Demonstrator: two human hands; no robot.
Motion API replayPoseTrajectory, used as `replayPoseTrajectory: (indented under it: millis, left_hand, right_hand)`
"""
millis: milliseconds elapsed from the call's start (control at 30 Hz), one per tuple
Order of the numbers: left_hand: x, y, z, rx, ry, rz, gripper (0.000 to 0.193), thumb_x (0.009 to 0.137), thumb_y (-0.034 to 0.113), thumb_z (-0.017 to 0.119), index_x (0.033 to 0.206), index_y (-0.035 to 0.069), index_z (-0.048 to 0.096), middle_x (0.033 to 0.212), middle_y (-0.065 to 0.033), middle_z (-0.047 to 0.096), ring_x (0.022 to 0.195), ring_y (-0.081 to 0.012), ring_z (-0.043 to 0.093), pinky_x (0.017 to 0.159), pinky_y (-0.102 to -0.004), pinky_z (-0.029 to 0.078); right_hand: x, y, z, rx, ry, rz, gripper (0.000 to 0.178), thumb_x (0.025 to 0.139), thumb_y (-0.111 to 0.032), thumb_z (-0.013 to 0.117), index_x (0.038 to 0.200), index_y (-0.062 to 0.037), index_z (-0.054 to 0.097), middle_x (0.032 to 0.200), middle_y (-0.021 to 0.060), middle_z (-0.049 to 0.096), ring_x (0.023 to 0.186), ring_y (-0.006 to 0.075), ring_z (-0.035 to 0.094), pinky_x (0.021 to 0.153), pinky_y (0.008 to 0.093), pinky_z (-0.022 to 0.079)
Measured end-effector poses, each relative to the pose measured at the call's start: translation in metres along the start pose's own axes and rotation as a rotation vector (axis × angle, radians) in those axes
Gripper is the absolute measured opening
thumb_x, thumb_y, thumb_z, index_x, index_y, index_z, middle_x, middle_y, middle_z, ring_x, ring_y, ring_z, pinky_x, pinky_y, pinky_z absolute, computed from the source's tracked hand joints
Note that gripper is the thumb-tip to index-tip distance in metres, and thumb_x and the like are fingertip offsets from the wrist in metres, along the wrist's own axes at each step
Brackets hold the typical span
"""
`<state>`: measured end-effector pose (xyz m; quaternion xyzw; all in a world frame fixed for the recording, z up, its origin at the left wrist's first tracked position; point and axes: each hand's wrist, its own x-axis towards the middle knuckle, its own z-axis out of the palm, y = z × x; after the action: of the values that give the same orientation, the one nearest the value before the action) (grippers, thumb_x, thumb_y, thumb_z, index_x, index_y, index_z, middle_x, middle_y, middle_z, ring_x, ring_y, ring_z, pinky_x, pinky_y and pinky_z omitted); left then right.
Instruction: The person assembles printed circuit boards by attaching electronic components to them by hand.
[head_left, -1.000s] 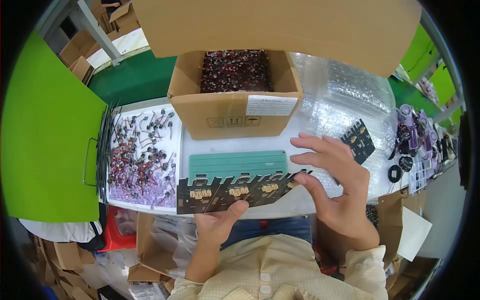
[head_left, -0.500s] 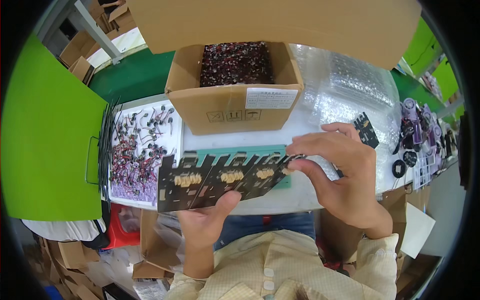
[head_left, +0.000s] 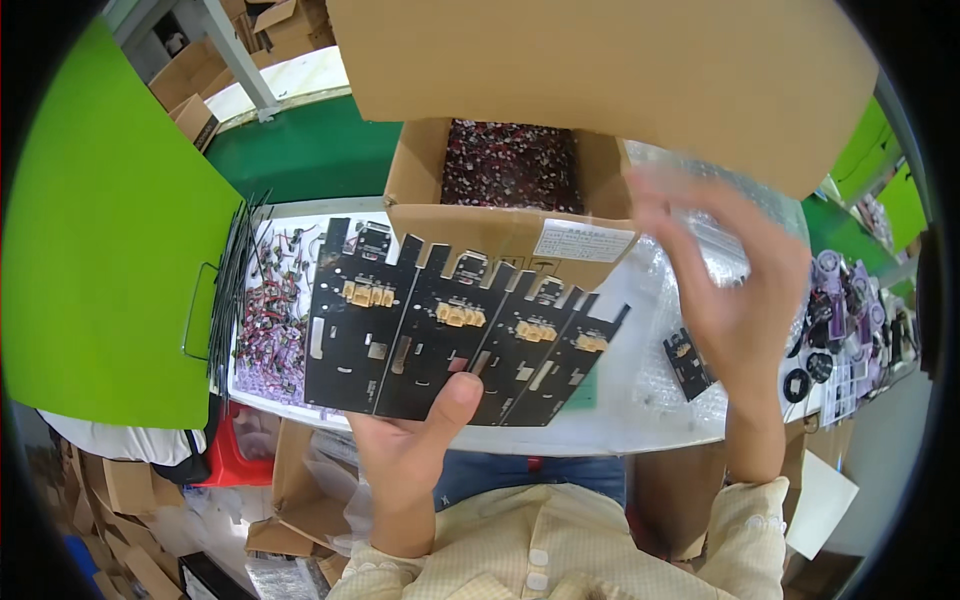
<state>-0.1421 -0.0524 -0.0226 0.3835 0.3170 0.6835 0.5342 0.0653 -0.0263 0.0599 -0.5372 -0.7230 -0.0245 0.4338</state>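
Note:
My left hand [head_left: 410, 450] grips a black circuit board panel [head_left: 430, 350] at its near edge, with the thumb on its face. The panel is tilted toward me and carries cream connectors in a row, with notched tabs on its far edge. To the right, my right hand [head_left: 745, 270] is raised in front of the cardboard box [head_left: 470, 228], apart from the panel. Its fingertips are blurred, thumb and fingers look apart, and nothing shows between them. A smaller black circuit board [head_left: 688, 362] lies on the table below this hand. A green sheet [head_left: 583, 388] is mostly hidden behind the panel.
Dark, red-flecked small parts [head_left: 510, 165] fill the box, whose large flap [head_left: 600, 60] overhangs the table. At left stand a tray of small wired parts [head_left: 270, 330], black cable strands [head_left: 230, 300] and a green panel [head_left: 110, 240]. Bubble wrap [head_left: 650, 290] and purple parts [head_left: 835, 290] lie right.
My right hand has let go of the panel's right end and moved up and right. The panel's face has turned more toward me, still in my left hand. The view has shifted slightly.

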Motion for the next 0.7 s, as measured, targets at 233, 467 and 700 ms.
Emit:
replayPoseTrajectory:
  millis: [233, 467, 700]
  left_hand:
    - [-0.006, -0.002, -0.008, 0.061, -0.037, -0.069, 0.074, 0.075, 0.003, 0.076, 0.136, 0.001, 0.034, 0.120, -0.0111, 0.054, 0.104, -0.0201, 0.057, 0.093, -0.0363, 0.048]
    - [0.000, -0.005, 0.003, -0.053, -0.080, 0.047, 0.050, 0.075, -0.008, 0.073, 0.120, -0.003, 0.050, 0.109, -0.0116, 0.062, 0.097, -0.0173, 0.061, 0.086, -0.0293, 0.051]
    - [-0.001, -0.006, 0.001, 0.121, -0.008, -0.103, 0.074, 0.070, 0.003, 0.081, 0.131, -0.002, 0.040, 0.114, -0.0120, 0.058, 0.099, -0.0182, 0.059, 0.090, -0.0304, 0.048]
  right_hand:
    - [0.008, -0.007, 0.007, 0.351, -0.360, 0.021, 0.034, 0.080, -0.006, 0.070, 0.113, 0.0005, 0.065, 0.112, 0.0146, 0.067, 0.107, 0.0242, 0.063, 0.091, 0.0334, 0.047]
    - [-0.003, -0.013, 0.015, 0.550, -0.442, 0.217, 0.018, 0.075, 0.004, 0.072, 0.092, 0.0047, 0.068, 0.094, 0.0130, 0.071, 0.087, 0.0162, 0.066, 0.081, 0.0274, 0.052]
    - [-0.009, -0.016, 0.030, 0.478, -0.248, 0.210, 0.009, 0.076, 0.002, 0.070, 0.084, 0.0013, 0.068, 0.075, 0.0119, 0.068, 0.065, 0.0187, 0.065, 0.063, 0.0264, 0.051]
